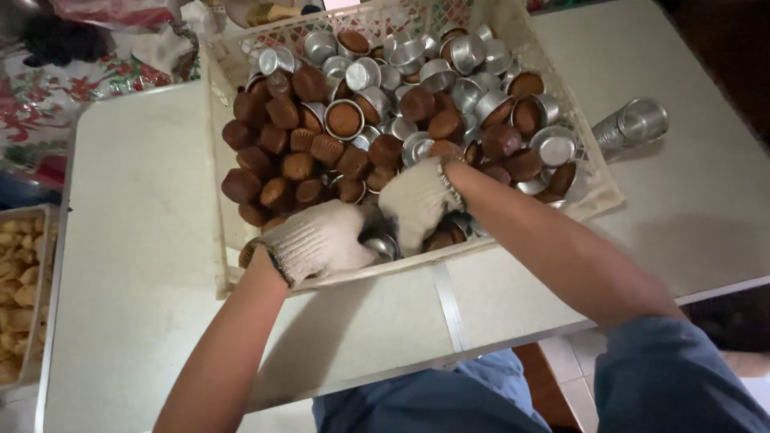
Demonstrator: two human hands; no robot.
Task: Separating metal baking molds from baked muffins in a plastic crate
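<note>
Cakes [277, 152] left in crate [597, 196], moulds [449, 60] right, stacked moulds [634, 124] outside right

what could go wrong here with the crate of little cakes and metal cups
1. The crate is heaped high, so brown cakes near the low front rim, where the gloved left hand and right hand dig in, might tumble onto the table.
2. The stack of empty metal cups lies on its side outside the crate and could roll off.

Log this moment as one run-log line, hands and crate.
left gloved hand: on small metal cup | right gloved hand: among brown cupcakes | cream plastic lattice crate: cakes, cups mixed | white table
</note>
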